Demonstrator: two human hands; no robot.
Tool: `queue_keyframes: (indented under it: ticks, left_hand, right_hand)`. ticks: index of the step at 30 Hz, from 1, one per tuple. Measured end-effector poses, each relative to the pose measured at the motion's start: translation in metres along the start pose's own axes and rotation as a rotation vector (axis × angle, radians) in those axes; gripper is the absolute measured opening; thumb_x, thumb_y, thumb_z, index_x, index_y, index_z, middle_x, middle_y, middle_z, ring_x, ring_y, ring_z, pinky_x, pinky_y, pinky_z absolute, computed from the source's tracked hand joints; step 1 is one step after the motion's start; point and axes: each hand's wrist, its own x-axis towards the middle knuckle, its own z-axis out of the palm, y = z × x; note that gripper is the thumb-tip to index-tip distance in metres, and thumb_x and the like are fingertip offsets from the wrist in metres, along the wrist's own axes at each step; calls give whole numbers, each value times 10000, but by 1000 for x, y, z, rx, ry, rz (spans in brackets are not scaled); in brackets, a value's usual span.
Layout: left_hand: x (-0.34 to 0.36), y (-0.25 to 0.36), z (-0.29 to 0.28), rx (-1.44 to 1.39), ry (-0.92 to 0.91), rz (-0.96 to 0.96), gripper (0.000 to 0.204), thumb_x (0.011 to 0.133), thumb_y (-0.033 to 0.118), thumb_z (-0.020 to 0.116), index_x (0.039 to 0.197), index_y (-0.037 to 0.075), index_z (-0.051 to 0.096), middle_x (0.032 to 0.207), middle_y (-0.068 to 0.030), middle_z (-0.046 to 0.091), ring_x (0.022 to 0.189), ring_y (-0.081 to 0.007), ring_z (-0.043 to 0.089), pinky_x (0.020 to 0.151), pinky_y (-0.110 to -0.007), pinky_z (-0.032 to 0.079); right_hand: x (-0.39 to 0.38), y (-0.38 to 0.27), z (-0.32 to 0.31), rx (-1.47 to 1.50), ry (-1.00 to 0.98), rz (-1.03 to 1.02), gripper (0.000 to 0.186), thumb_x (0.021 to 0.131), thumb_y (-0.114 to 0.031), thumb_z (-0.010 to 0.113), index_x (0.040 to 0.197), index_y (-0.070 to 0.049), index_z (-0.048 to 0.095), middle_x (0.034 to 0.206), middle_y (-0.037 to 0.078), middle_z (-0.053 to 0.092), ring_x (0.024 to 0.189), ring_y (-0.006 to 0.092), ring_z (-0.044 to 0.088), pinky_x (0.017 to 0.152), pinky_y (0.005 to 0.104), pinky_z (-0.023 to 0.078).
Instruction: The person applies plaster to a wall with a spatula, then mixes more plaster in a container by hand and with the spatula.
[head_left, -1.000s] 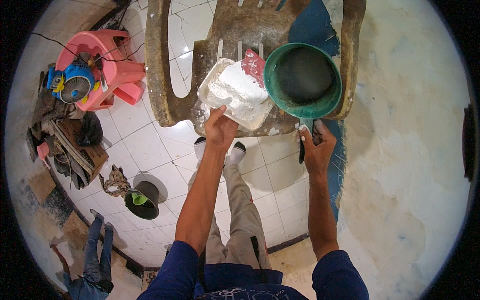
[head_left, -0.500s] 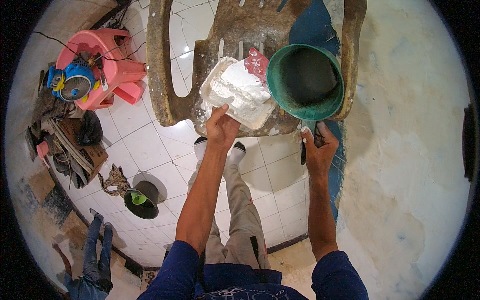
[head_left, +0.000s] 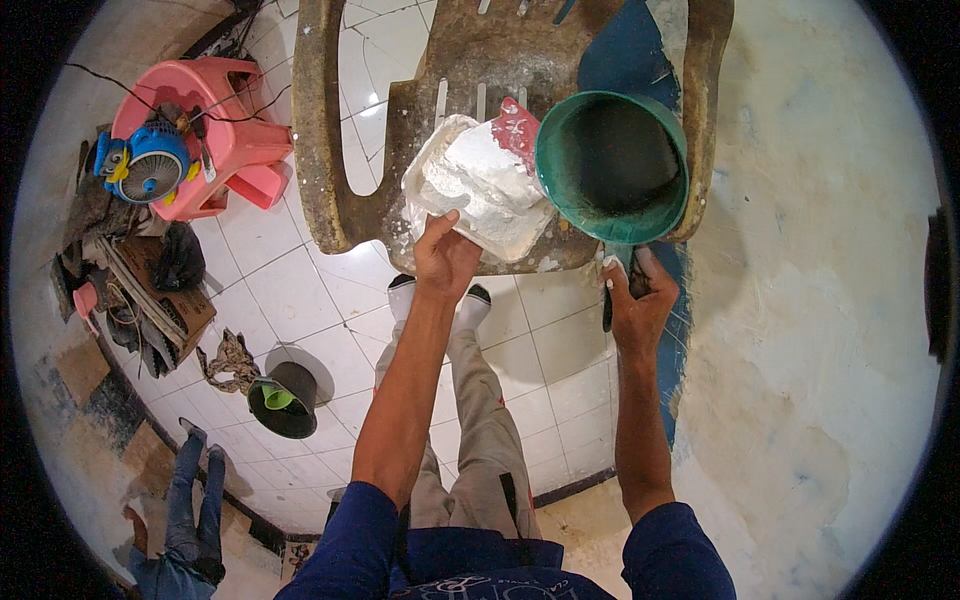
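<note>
My left hand (head_left: pixel 446 258) is closed on the near rim of a shallow white tray (head_left: pixel 412 190), thumb on top. White powder (head_left: pixel 480 185) fills the tray in a heap. A red flat scraper (head_left: pixel 516 132) lies at its far right corner, its edge in the powder. My right hand (head_left: pixel 640 300) grips the handle of a green plastic dipper (head_left: pixel 560 195), whose open mouth faces up and shows a dark inside. White smears mark the right fingertips. A dark, narrow thing sticks out beside the right thumb; its kind is unclear. Both vessels are over the seat of a stained plastic chair (head_left: pixel 330 215).
A pale, patchy wall (head_left: pixel 810 300) runs along the right. At the left are a pink stool (head_left: pixel 240 140) with a blue fan (head_left: pixel 152 172), a pile of cardboard (head_left: pixel 185 310) and a dark bucket (head_left: pixel 290 405). Another person (head_left: pixel 185 520) is at the lower left.
The tray has shifted very slightly to the right. The dipper has tipped a little, while my right hand stays nearly in place. The other person's hand has moved.
</note>
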Motion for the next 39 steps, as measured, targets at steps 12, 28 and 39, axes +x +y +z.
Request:
queue_keyframes:
  ticks: [12,28,39]
  left_hand:
    - [0,-3,-1,7,0,-4,607,804,116,556,1362,39,329,1336,-111,451,1265,-271,413,1091,-451,293]
    - [-3,-5,4,20,-24,6,642,795,117,560,1377,33,301,1355,-116,431,1287,-277,388,1109,-451,267]
    - [-4,-4,2,20,-22,-7,656,793,107,551,1387,31,283,1365,-118,419,1296,-276,375,1114,-445,256]
  right_hand:
    - [-1,-3,1,-19,38,-1,151,831,5,618,970,62,612,813,26,605,689,66,534,605,209,421]
    - [-3,-5,-6,-37,38,42,216,805,-6,653,998,78,605,934,91,634,846,125,585,731,254,483]
    - [-7,-13,-2,-34,32,32,214,807,3,649,1011,62,614,865,43,625,757,81,556,664,226,453]
